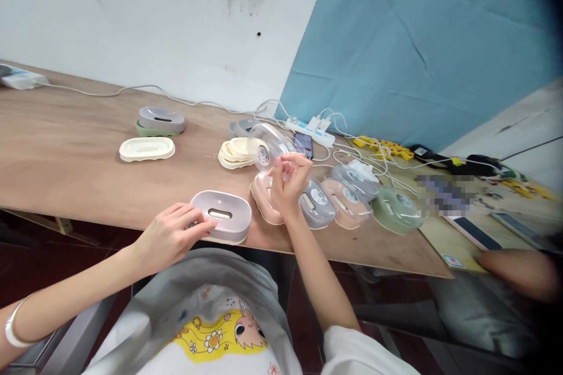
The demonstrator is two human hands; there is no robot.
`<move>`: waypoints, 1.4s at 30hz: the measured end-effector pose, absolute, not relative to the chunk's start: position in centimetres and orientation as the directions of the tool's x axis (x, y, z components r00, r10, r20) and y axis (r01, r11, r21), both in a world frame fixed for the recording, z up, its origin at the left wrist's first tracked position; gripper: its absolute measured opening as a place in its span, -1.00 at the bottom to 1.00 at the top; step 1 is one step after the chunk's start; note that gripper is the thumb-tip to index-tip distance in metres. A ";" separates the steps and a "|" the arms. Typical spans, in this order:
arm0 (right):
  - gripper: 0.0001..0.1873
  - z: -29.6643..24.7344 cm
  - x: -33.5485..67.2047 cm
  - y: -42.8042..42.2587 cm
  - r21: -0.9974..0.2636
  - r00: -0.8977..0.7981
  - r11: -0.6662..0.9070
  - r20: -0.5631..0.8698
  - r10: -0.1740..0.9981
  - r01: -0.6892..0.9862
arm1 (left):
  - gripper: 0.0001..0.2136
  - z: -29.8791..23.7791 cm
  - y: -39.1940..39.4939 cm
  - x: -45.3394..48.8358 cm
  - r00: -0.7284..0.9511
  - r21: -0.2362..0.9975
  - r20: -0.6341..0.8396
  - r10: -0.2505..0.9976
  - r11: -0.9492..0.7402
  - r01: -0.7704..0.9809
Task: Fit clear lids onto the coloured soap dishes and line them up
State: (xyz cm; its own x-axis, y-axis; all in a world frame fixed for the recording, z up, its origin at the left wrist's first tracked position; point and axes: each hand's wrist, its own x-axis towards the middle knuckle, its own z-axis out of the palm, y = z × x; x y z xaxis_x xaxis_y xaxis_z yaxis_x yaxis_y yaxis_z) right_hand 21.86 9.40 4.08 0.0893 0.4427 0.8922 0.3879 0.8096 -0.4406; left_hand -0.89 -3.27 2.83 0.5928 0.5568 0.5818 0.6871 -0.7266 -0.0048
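Observation:
A pale grey oval soap dish point(229, 208) with a slot in its top and a cream base rests at the table's front edge. My left hand point(173, 233) grips its left side, thumb in front and fingers across the rim. Raised to the right, my right hand point(289, 184) pinches a clear plastic lid point(270, 139) bearing a round sticker. Behind that hand, partly hidden, stands a pink dish point(263, 193). Beside it are a lidded grey dish point(317, 205), another pink one point(347, 205) and a green one point(396, 211).
Stacked cream trays point(235, 153) lie behind the dish, and a single cream tray point(147, 149) lies left. A grey dish point(160, 120) sits on a green one. Cables, a power strip point(310, 132) and a phone point(304, 144) are at the back. Another person's arm point(521, 272) is at right.

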 end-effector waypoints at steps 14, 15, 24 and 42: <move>-0.79 3.5 19.9 2.8 -0.903 -0.324 0.363 0.280 0.904 0.232 | -0.45 0.1 -4.1 -1.4 0.279 0.237 0.701 0.656 -0.584 0.776; -0.79 3.4 20.1 2.7 -0.874 -0.382 0.384 0.260 0.887 0.297 | -0.34 -0.3 -3.9 -1.6 0.231 0.301 0.685 0.691 -0.557 0.774; -0.18 5.4 20.1 1.2 -0.636 -0.659 0.594 0.172 0.732 0.494 | -0.04 -1.5 -1.7 -2.9 0.310 0.532 0.463 0.830 -0.540 0.652; -0.38 4.2 22.8 1.1 -0.654 -0.724 0.610 0.134 0.676 0.447 | -0.20 0.9 -1.2 -2.3 0.433 0.692 0.253 0.865 -0.474 0.544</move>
